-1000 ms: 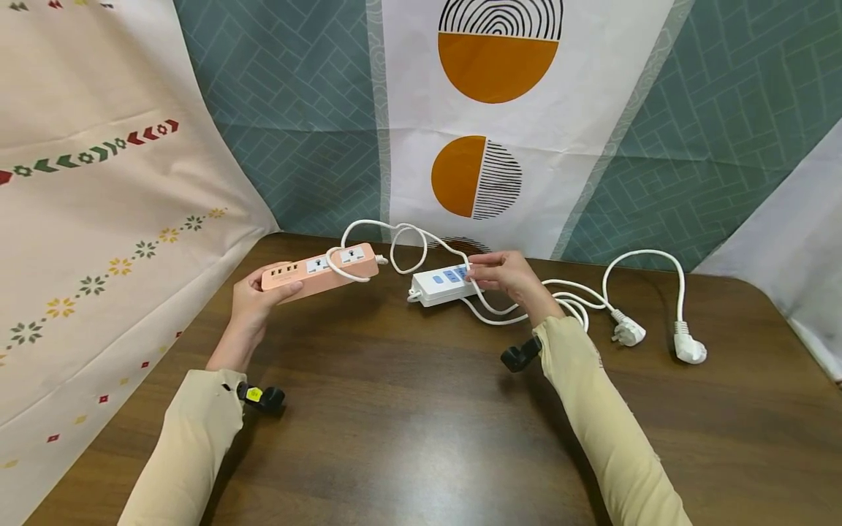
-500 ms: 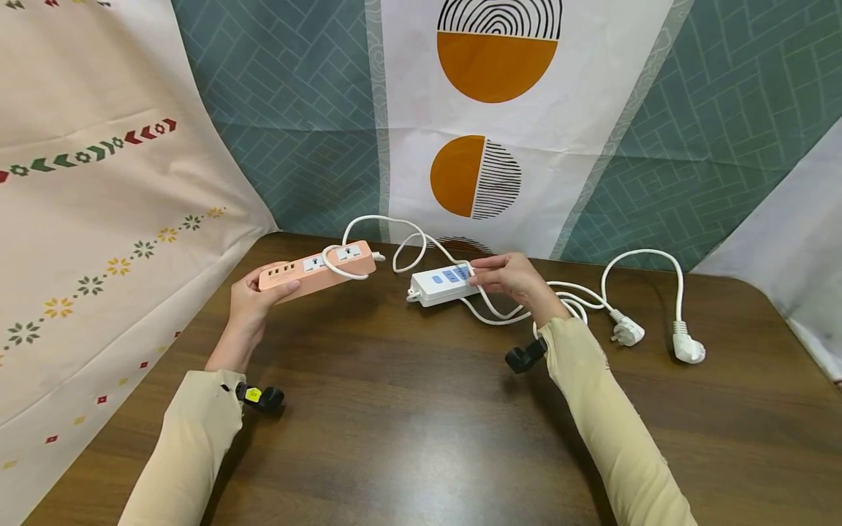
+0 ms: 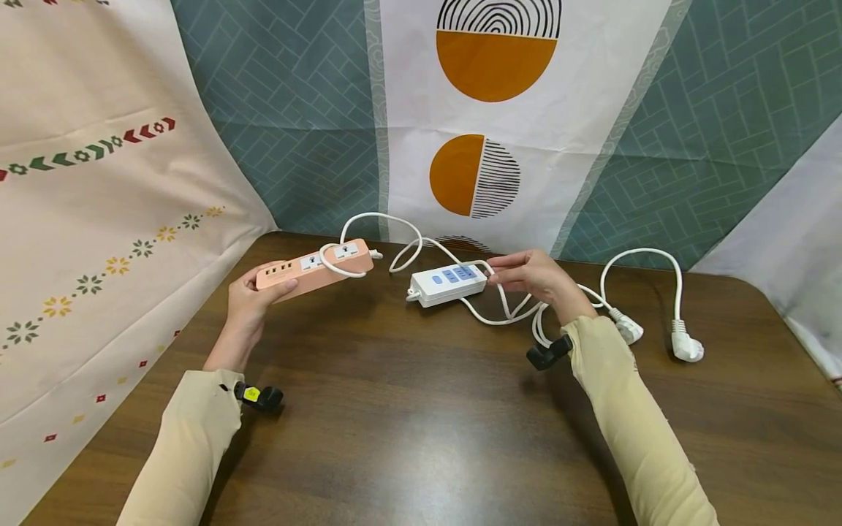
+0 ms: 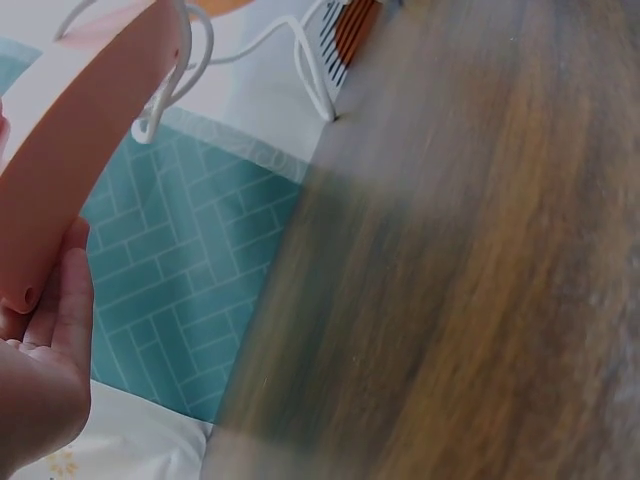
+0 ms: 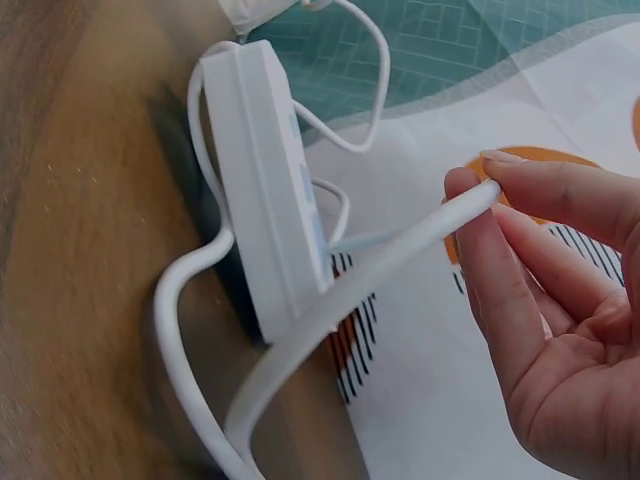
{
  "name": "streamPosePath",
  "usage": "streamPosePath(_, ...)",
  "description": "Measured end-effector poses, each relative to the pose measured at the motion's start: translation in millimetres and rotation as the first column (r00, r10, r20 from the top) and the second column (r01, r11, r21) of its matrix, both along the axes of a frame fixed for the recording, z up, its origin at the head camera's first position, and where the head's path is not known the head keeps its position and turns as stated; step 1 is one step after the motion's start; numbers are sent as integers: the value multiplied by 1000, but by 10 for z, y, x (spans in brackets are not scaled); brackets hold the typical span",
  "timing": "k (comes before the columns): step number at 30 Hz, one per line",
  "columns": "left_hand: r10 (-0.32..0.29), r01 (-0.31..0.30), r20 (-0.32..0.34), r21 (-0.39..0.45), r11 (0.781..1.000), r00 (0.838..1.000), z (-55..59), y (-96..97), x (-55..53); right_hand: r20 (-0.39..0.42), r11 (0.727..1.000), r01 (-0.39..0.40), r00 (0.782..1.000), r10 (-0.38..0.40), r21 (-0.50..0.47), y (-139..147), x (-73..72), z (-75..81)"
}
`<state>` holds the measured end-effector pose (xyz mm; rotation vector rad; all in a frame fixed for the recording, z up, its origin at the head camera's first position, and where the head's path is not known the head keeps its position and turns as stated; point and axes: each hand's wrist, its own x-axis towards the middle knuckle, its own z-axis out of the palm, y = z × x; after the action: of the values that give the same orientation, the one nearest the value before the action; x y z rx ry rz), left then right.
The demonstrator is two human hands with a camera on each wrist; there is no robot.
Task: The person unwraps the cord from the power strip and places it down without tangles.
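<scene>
Pink power strip (image 3: 310, 278) juts rightward from the gripping left hand (image 3: 250, 296); the right hand (image 3: 534, 279) pinches white cord (image 5: 385, 268) (beside a white power strip (image 3: 442, 290)).

A bar-shaped, peach-pink plastic power strip (image 3: 322, 272) is held tilted above the wooden bench (image 3: 395, 409), crossed by round white cable (image 3: 351, 275). A boxy white plastic strip (image 3: 447, 293) with blue socket panels (image 3: 465, 272) is laid flat; cable is pinched beside it.
</scene>
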<state>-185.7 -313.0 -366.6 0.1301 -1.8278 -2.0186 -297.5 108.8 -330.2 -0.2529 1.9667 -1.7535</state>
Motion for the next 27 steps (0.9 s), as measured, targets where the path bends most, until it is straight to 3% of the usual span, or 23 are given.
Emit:
streamPosePath(16, 0, 0, -6, -4, 1000, 1000, -10, 10, -7, 3, 997, 19, 1000, -19, -69, 436, 18, 140)
streamPosePath(27, -11, 11, 4, -9, 1000, 1000, -38, 34, -25, 17, 976, 19, 1000, -16, -218, 697, 48, 189)
